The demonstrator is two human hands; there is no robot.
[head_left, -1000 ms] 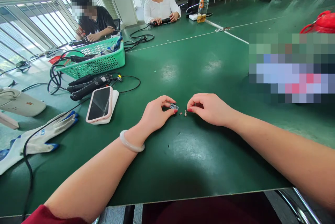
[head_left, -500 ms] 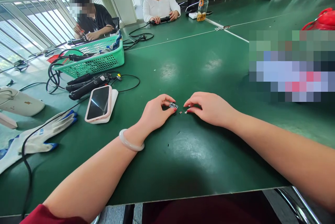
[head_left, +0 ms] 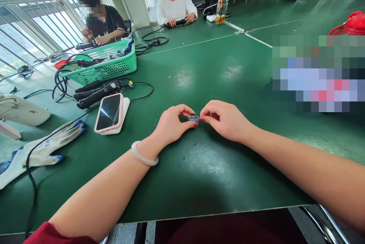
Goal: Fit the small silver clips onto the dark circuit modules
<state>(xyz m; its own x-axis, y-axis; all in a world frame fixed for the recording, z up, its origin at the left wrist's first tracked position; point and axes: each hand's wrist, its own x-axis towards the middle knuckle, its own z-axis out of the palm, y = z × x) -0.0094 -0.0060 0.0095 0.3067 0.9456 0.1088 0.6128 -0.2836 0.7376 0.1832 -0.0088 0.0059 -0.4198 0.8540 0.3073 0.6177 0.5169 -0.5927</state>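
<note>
Between the thumb and fingers of my left hand (head_left: 174,121) is a small, flat, dark and silvery piece (head_left: 194,118), like a tiny circuit board, though its kind is too small to be sure of. My right hand (head_left: 225,118) has its thumb and forefinger pinched together at the right end of that piece, touching it or almost so. Whatever those right fingertips may hold is hidden. Both hands are just above the green table (head_left: 205,183), and a pale bangle (head_left: 142,156) circles my left wrist.
Left of my hands lie a phone (head_left: 110,113), a black corded hair straightener (head_left: 98,94) and a white-and-blue work glove (head_left: 51,145) with a cable across it. Farther off stand a green basket (head_left: 114,67) of tools and a bottle (head_left: 221,8). Two people work across the table.
My right thumb and forefinger have closed and come up against the piece. My left hand has shifted slightly right with it. The tiny bits seen between the hands no longer show.
</note>
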